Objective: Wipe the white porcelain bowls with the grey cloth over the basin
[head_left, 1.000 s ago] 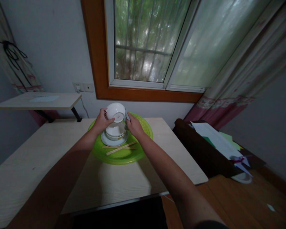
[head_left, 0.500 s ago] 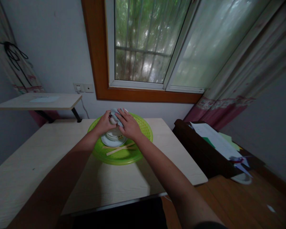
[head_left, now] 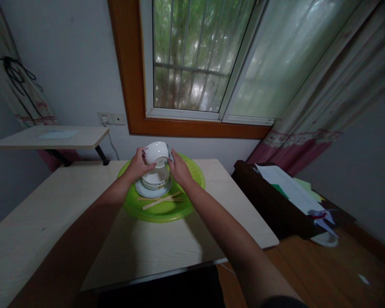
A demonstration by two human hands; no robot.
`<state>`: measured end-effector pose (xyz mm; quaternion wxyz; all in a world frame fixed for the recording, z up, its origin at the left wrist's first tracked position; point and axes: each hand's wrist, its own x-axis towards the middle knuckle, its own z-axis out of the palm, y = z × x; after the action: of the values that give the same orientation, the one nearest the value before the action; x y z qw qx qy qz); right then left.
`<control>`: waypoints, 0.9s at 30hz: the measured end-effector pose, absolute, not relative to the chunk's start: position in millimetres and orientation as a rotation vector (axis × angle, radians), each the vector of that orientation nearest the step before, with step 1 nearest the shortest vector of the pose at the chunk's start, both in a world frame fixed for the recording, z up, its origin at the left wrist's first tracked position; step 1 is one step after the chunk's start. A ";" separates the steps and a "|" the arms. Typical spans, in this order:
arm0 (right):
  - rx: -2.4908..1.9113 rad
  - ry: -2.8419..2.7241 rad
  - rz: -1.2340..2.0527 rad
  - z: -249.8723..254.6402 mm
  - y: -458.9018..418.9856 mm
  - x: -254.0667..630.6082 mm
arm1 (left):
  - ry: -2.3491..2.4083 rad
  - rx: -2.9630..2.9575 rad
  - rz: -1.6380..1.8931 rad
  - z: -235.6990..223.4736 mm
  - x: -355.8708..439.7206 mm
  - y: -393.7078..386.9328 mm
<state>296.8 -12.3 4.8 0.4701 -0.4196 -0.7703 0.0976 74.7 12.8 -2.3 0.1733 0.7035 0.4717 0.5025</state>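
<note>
White bowl (head_left: pixel 155 152), red marks; green basin (head_left: pixel 192 201); tan chopsticks (head_left: pixel 162 199).

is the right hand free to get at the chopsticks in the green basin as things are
Probably not at once: the right hand holds a cloth against the white bowl. The chopsticks lie uncovered in the green basin just below it, nothing blocking them.

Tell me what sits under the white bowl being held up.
Under the white bowl, held by left hand and right hand, a second bowl stands on a white plate in the green basin. That bowl's inside is hidden.
</note>
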 end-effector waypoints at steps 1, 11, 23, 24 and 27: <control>-0.977 -1.922 0.194 6.2 -14.8 295.1 | 1.338 1.991 1.418 -1.9 75.0 12.6; -0.805 -2.127 -0.015 15.4 -26.2 288.8 | 1.310 1.926 1.485 -3.4 74.6 15.4; -0.979 -1.897 0.514 0.3 -11.9 298.5 | 1.267 1.789 1.572 -9.0 67.6 25.1; -0.971 -1.870 0.540 0.6 -12.3 298.3 | 1.242 1.787 1.563 -9.8 68.3 25.1; -0.976 -1.808 0.574 2.4 -12.4 298.4 | 1.166 1.783 1.534 -12.3 70.7 24.1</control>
<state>298.4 -12.4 2.4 0.4833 -0.4005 -0.7420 0.2354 70.7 24.1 -12.3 0.2555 0.6567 0.4294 0.5649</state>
